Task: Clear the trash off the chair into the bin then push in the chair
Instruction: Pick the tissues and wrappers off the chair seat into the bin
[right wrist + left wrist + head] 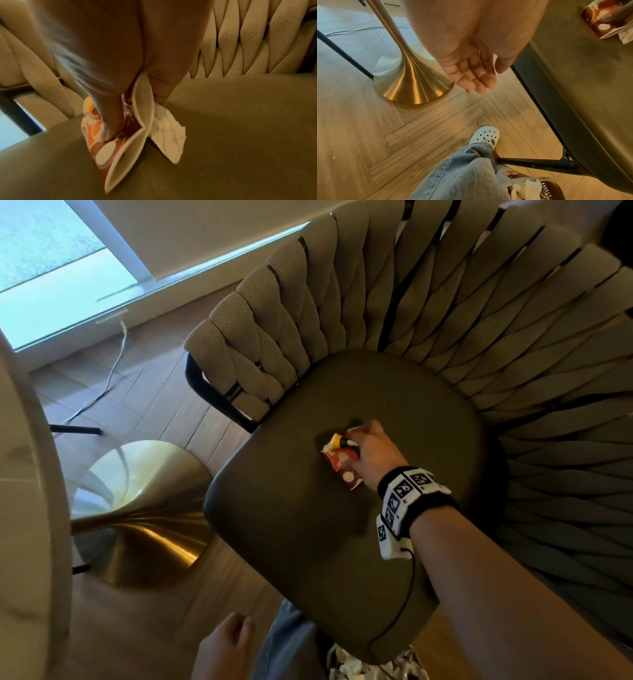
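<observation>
A flattened red paper cup (344, 470) with white dots lies in the middle of the olive chair seat (291, 525). My right hand (354, 448) pinches the cup (109, 143), thumb on its printed face and fingers behind it. A crumpled white tissue (169, 135) sticks out under those fingers, beside the cup. A small yellow and green piece (339, 440) shows at the cup's far end. My left hand (476, 77) hangs relaxed and empty beside the seat's front corner. The bin (542, 189) stands on the floor under the seat's near edge, with white paper in it.
The chair's woven beige back (445, 302) curves round the far side of the seat. A gold table pedestal (147, 508) stands left of the chair, under a pale round tabletop (30, 508). My leg and a white clog (485, 136) stand between pedestal and bin. A cable (109, 374) lies on the wood floor.
</observation>
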Available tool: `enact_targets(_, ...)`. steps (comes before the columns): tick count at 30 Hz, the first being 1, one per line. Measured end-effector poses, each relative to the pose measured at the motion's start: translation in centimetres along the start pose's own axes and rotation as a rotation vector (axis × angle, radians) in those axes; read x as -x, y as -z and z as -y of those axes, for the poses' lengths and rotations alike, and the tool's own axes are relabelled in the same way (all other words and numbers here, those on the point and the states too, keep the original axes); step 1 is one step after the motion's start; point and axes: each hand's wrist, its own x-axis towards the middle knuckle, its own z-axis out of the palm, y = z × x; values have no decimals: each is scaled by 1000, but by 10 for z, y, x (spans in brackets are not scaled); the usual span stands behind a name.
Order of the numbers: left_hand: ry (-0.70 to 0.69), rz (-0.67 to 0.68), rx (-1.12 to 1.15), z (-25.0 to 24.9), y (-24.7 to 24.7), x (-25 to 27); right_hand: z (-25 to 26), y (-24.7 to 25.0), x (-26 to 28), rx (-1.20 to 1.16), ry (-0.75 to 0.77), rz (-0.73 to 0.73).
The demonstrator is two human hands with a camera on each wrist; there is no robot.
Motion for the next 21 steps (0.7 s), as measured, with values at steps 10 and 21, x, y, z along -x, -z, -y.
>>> enact_targets(10, -22, -1, 119, 4, -5, 19, -16, -6, 29, -136, -58, -54)
enact_targets(21, -13, -104, 108, 77, -64, 88, -95, -67, 215, -418, 57, -159)
